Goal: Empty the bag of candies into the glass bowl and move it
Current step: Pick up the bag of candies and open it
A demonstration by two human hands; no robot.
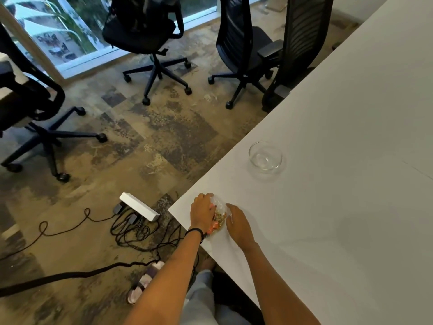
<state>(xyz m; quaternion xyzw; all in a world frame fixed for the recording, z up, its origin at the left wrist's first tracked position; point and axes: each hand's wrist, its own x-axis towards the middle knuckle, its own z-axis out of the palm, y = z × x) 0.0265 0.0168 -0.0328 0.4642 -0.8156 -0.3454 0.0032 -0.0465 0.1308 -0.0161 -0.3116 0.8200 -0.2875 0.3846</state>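
Candy bag (219,215) half hidden between both hands; fingers' (206,198) grip unclear.

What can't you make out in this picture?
- Bag of candies: head view, partly covered by left hand and right hand; open or sealed, unclear.
- Candies: too small to count.
- Glass bowl: looks empty, hard to confirm through clear glass.

Office: swivel chairs (150,41), white desk (351,160), carpet tiles (164,137).
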